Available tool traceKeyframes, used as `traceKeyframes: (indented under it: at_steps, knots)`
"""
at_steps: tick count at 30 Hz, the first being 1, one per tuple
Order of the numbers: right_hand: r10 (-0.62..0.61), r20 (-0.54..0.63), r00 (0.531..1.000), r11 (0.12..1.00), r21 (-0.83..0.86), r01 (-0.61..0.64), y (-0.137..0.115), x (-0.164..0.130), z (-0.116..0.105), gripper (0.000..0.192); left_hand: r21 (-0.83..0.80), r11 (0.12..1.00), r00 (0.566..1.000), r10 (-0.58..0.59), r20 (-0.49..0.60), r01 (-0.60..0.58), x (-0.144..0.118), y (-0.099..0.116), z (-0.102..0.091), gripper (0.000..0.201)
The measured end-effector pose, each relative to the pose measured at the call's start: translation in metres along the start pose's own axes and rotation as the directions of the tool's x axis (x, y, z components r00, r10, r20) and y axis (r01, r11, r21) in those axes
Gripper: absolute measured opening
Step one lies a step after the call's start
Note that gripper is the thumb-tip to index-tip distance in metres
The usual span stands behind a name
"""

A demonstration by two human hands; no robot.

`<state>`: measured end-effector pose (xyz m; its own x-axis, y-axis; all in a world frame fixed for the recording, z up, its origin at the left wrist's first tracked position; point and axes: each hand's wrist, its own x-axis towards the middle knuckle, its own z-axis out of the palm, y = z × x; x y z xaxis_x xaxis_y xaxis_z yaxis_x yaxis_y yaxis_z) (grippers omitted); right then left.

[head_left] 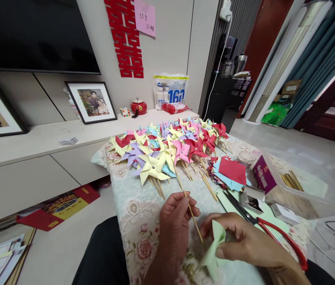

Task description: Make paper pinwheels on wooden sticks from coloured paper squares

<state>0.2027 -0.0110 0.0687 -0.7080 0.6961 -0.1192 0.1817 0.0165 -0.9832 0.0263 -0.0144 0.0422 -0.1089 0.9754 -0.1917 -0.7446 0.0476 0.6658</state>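
Left hand: the left hand (177,215) is pinching a thin wooden stick (193,218) between thumb and fingers, near the front edge of the worktop (132,209)
Right hand: the right hand (244,241) is pinching a pale green paper (215,247), with its folded corners pulled in toward the middle
Where the stick is: it slants down and to the right, and its low end is just beside the green paper, maybe touching it
Step in hand: it looks like the folded paper is being put on the stick to make one more pinwheel
Next move calls for: I think the stick tip has to meet the middle of the paper, and the right hand must keep the corners held tight so they do not spring open
Pinwheels: a big pile of finished pinwheels (167,150) in yellow, pink, red, purple and blue lies further back on the flowery cloth
Cut paper: a stack of paper squares (229,174) with a red one on top sits to the right of the pile
Scissors: scissors (270,233) with red handles lie just behind the right hand
Box: a clear plastic box (298,186) with more sticks inside stands at the right
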Motion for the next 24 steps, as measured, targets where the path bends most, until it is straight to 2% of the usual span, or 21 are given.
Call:
traceKeyframes:
  at_steps: [5,11,19,24]
  knots:
    - [-0.075,-0.051,0.996,0.989,-0.13,0.068,-0.011,-0.014,-0.014,0.024,0.033,0.999,0.999,-0.028,0.029,0.027,-0.002,0.001,0.003,0.019]
    - [-0.214,-0.173,0.961,0.964,-0.197,0.179,-0.014,-0.015,-0.006,0.029,0.076,0.995,0.997,-0.067,0.034,0.064,-0.004,-0.001,0.007,0.017]
    - [-0.425,-0.314,0.849,0.881,-0.36,0.308,-0.01,0.001,0.008,0.015,0.066,0.995,0.994,-0.079,0.077,0.074,0.0,-0.016,-0.005,0.026]
    - [-0.569,-0.348,0.745,0.801,-0.441,0.406,-0.007,0.007,0.011,0.005,0.069,0.993,0.988,-0.104,0.111,0.097,-0.005,-0.012,-0.001,0.024]
